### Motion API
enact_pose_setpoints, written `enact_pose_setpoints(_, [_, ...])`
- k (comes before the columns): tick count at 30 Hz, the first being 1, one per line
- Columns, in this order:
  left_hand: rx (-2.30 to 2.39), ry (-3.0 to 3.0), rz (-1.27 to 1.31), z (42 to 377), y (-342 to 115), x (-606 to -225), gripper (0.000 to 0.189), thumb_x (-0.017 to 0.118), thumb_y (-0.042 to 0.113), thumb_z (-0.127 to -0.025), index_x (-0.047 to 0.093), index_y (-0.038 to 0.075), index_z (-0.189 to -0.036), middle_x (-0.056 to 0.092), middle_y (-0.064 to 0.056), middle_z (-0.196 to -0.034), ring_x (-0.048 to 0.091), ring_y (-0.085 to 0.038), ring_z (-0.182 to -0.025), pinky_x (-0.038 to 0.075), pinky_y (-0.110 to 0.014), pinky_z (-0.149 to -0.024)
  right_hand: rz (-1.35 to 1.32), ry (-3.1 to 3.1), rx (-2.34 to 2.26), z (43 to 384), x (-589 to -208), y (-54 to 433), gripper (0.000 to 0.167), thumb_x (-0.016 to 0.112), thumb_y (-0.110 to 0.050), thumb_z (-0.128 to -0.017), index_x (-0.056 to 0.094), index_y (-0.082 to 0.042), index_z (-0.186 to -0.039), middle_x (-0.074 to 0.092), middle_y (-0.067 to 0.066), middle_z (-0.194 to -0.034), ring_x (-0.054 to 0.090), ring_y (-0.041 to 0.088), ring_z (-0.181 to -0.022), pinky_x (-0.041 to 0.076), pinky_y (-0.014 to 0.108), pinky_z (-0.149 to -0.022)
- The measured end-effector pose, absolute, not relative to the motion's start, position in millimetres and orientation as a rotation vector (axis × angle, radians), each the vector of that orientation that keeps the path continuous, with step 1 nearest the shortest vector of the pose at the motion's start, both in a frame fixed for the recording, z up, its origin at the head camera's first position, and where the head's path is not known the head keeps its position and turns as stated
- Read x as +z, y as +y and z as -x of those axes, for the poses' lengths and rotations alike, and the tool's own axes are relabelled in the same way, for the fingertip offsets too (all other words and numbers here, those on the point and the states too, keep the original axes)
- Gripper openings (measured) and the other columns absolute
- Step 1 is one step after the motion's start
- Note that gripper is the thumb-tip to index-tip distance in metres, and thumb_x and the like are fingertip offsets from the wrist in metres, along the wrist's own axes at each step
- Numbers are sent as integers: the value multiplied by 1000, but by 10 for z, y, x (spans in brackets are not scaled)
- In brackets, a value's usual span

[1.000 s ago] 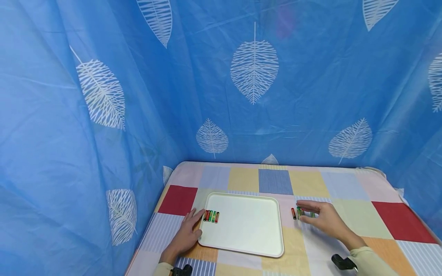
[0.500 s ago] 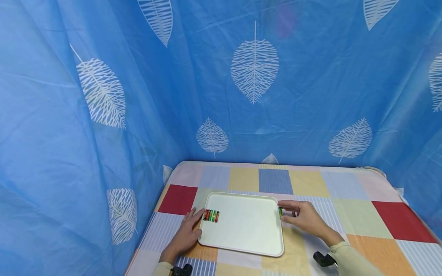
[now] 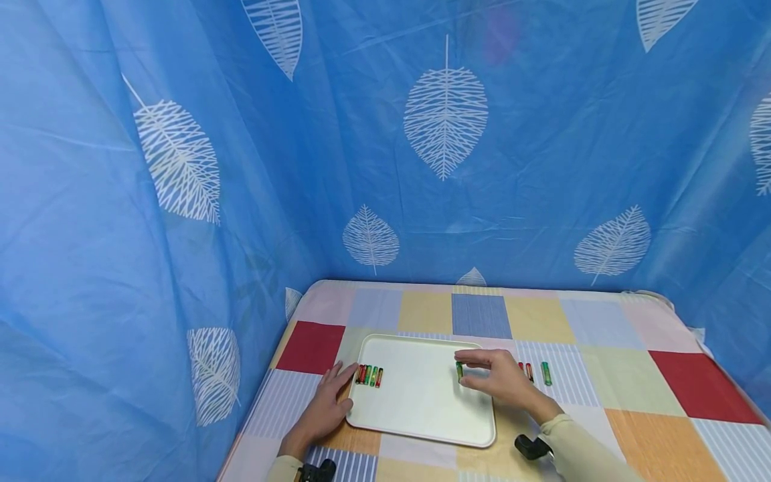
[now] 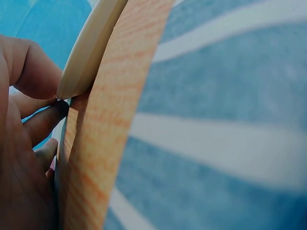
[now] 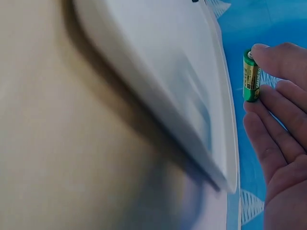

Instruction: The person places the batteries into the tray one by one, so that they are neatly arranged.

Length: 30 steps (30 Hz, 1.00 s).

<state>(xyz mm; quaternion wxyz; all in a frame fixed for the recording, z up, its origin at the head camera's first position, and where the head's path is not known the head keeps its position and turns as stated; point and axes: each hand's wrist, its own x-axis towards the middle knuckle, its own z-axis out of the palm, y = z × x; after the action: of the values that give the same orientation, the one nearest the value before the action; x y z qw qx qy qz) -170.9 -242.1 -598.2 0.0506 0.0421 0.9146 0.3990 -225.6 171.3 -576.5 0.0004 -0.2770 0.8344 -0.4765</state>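
Note:
My right hand [image 3: 502, 378] pinches a green battery [image 5: 252, 76] by its ends, thumb on one and fingertips on the other. In the head view it is over the right part of the white tray [image 3: 421, 418]. At the tray's left rim rests my left hand [image 3: 322, 408], fingers stretched along the edge and thumb lower down at the side. The left wrist view shows that thumb [image 4: 41, 76] against the rim. Beside the left fingertips, several red and green batteries [image 3: 373, 377] lie side by side in a row inside the tray.
Right of the tray, a green battery [image 3: 546, 373] and red batteries [image 3: 529, 372] lie on the patchwork tablecloth [image 3: 626, 381], partly behind the right hand. A blue curtain [image 3: 512, 221] with white leaves hangs behind and to the left of the table.
My right hand has lifted the green battery from the group on the cloth and carried it left across the tray's right rim. The left hand and the row in the tray stay put.

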Motion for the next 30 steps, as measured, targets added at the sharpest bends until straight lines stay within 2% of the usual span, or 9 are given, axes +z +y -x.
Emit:
enact_pose_setpoints(4, [1209, 2785, -129, 1717, -2420, -5978, 79, 73, 11, -90, 51, 19, -166, 35, -22, -177, 21, -51, -166, 18, -80, -129, 899, 2615, -1506, 2282, -5786, 1576, 46, 87, -16, -93, 75, 1, -135, 79, 12, -132, 79, 30, -117, 63, 38, -104])
enact_pose_setpoints(13, [1203, 2782, -123, 1728, -2430, -5974, 79, 72, 12, -89, 51, 19, -165, 35, -22, -177, 20, -52, -166, 17, -81, -128, 983, 2607, -1522, 2304, -5817, 1216, 44, 86, -9, -92, 76, 3, -133, 79, 17, -132, 79, 34, -116, 64, 41, -103])
enact_pose_setpoints(27, [1215, 2772, -116, 1740, -2438, -5980, 79, 72, 14, -89, 52, 21, -165, 34, -21, -177, 19, -53, -166, 14, -82, -128, 853, 2582, -1543, 2329, -5759, 653, 47, 84, -7, -92, 74, 1, -137, 78, 17, -134, 78, 34, -119, 63, 42, -105])
enact_pose_setpoints(30, [1219, 2768, -120, 1738, -2437, -5986, 79, 72, 13, -90, 51, 20, -165, 34, -22, -177, 19, -53, -166, 16, -83, -127, 802, 2549, -1593, 2331, -5761, 575, 47, 85, -8, -92, 74, 1, -137, 78, 17, -134, 78, 33, -119, 63, 40, -105])
